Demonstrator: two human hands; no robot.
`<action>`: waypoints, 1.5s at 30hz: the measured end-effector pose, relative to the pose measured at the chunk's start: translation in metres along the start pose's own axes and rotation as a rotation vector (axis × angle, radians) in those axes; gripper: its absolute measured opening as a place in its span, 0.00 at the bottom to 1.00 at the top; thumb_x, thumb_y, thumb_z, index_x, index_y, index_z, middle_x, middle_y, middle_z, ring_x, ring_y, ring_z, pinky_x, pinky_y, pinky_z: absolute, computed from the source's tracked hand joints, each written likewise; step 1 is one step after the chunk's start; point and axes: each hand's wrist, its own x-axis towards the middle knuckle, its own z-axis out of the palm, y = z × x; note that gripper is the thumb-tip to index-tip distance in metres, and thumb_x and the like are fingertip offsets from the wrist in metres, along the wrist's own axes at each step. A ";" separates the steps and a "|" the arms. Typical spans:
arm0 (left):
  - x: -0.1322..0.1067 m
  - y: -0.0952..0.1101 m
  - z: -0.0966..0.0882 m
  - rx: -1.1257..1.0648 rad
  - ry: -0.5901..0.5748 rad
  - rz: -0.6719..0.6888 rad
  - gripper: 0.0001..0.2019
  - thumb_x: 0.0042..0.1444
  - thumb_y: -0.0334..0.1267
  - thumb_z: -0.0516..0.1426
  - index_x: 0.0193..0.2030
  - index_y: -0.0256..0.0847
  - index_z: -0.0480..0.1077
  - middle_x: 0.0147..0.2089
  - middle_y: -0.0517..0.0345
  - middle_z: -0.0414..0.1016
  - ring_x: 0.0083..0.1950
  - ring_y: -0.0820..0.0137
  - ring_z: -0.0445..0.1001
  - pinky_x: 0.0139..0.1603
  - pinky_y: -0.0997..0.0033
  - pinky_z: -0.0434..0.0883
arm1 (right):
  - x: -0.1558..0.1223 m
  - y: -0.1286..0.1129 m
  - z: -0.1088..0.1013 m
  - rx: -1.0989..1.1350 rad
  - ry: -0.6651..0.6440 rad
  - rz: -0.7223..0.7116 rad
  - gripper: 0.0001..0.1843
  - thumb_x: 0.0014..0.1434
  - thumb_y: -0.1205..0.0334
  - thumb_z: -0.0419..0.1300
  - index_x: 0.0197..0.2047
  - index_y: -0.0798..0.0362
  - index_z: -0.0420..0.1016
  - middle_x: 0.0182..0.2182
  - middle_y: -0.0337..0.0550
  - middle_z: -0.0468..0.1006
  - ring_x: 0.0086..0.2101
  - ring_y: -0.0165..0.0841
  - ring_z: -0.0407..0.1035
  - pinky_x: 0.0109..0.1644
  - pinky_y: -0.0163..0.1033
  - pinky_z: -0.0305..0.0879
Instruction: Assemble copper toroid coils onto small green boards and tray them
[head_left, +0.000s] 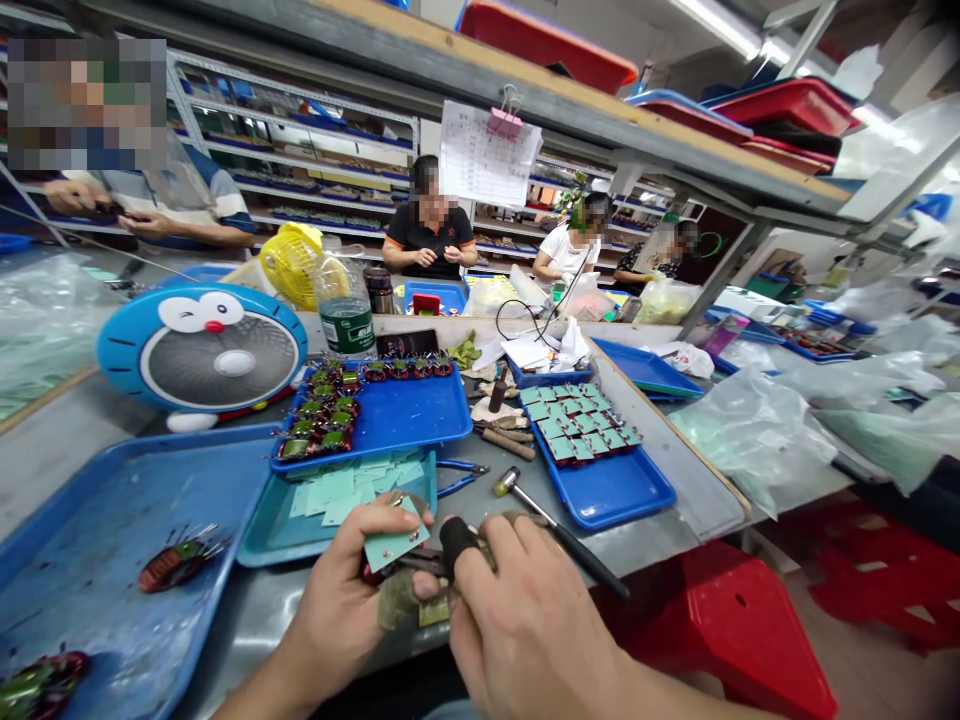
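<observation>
My left hand is closed round a small coil part, with a pale green card pinched on top between thumb and fingers. My right hand is closed on a black-handled tool whose tip points at that part. Both hands work just above the front edge of the grey bench. A small hammer lies on the bench right behind my right hand. A teal tray with several loose green cards sits just beyond my left hand.
A large blue tray at left holds wound coils. Another blue tray carries rows of coils, and a third carries several green boards. A blue cartoon desk fan stands behind. Red stools are at right. Other people work across the bench.
</observation>
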 end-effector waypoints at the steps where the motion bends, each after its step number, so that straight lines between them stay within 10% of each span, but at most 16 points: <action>1: 0.000 0.000 0.000 -0.016 0.002 -0.003 0.17 0.59 0.49 0.71 0.51 0.53 0.74 0.49 0.57 0.79 0.47 0.67 0.80 0.47 0.72 0.78 | -0.001 0.000 0.000 0.000 0.003 -0.012 0.04 0.62 0.67 0.58 0.35 0.49 0.69 0.35 0.47 0.72 0.35 0.44 0.64 0.37 0.47 0.56; 19: -0.007 -0.003 -0.006 0.124 -0.082 -0.012 0.16 0.62 0.51 0.68 0.50 0.51 0.73 0.44 0.60 0.78 0.42 0.69 0.77 0.44 0.76 0.74 | 0.003 0.010 -0.013 -0.037 -0.238 -0.075 0.06 0.68 0.64 0.54 0.37 0.46 0.68 0.36 0.45 0.73 0.37 0.44 0.65 0.36 0.47 0.57; 26: -0.010 -0.002 -0.003 0.010 -0.120 -0.208 0.18 0.59 0.46 0.70 0.50 0.47 0.70 0.45 0.57 0.75 0.42 0.66 0.76 0.42 0.71 0.74 | 0.004 0.015 -0.016 -0.055 -0.340 -0.070 0.05 0.67 0.64 0.55 0.39 0.46 0.70 0.37 0.44 0.75 0.36 0.45 0.68 0.38 0.47 0.61; 45: -0.013 -0.003 -0.006 0.064 -0.151 -0.212 0.18 0.60 0.45 0.70 0.51 0.48 0.70 0.48 0.57 0.74 0.44 0.66 0.75 0.44 0.72 0.73 | 0.001 0.012 -0.012 -0.040 -0.311 -0.055 0.05 0.68 0.64 0.55 0.38 0.46 0.69 0.37 0.45 0.75 0.37 0.45 0.67 0.38 0.48 0.61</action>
